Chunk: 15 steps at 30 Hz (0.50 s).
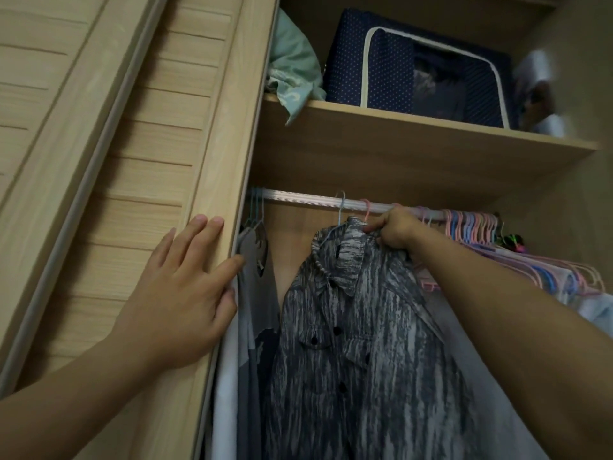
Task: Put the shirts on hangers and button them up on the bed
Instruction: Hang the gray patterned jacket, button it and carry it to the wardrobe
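A grey streaked shirt with dark buttons hangs in an open wardrobe from the metal rail. My right hand grips the top of its collar at the pink hanger hook, just under the rail. A light blue hanger hook sits beside it on the left. My left hand lies flat with straight fingers on the wooden sliding door, its thumb at the door's edge.
A grey garment on blue hangers hangs at the rail's left end. Several empty pink and blue hangers crowd the right end. On the shelf above stand a navy dotted storage box and green cloth.
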Available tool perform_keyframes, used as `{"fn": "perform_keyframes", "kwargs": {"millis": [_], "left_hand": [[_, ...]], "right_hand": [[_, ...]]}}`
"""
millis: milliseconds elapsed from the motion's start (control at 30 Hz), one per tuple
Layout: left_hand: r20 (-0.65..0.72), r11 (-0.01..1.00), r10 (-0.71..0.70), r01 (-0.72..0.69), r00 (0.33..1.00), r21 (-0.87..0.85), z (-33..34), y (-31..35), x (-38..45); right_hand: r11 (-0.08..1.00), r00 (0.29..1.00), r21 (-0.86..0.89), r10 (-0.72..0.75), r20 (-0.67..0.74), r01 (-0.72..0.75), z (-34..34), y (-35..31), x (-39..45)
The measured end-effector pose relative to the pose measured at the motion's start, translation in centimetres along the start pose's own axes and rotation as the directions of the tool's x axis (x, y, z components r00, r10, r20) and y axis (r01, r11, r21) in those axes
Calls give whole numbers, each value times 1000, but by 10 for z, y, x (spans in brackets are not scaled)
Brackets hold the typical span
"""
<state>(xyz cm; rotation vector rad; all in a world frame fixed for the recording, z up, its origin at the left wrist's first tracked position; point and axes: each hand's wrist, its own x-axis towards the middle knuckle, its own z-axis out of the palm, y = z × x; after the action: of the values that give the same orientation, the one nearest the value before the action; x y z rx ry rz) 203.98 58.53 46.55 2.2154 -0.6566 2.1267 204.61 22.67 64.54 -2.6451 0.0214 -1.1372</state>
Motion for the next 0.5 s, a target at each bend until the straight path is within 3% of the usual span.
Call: {"fn": "perform_keyframes", "kwargs": {"millis": [67,133,233,300,367,433,500], "left_hand": [[6,1000,-1,1,1000,8,0,0,0],[12,1000,-8,8,1000,11,0,0,0],[10,1000,-6,6,1000,-5,1,0,0],[3,1000,-7,7,1000,-11,1,1,-1],[-2,1000,-10,10,1000,-12,1,2,-1],[-7,1000,-11,11,1000,-18,1,2,-1],[-7,1000,-13,13,1000,-25,1,2,0]], "right_hand": [[999,996,-31,-33,88,36,13,2,-7],[995,993,-45,-82,83,86,17,3,-19],[888,977,-408,-201,74,214,13,14,-31],[814,970,-527,-210,127,245,17,27,-42],[863,973,-452,-184,136,226,19,40,-50],[978,987,-151,-135,89,147,18,45,-53],[984,992,167,-78,98,61,23,35,-58]]}}
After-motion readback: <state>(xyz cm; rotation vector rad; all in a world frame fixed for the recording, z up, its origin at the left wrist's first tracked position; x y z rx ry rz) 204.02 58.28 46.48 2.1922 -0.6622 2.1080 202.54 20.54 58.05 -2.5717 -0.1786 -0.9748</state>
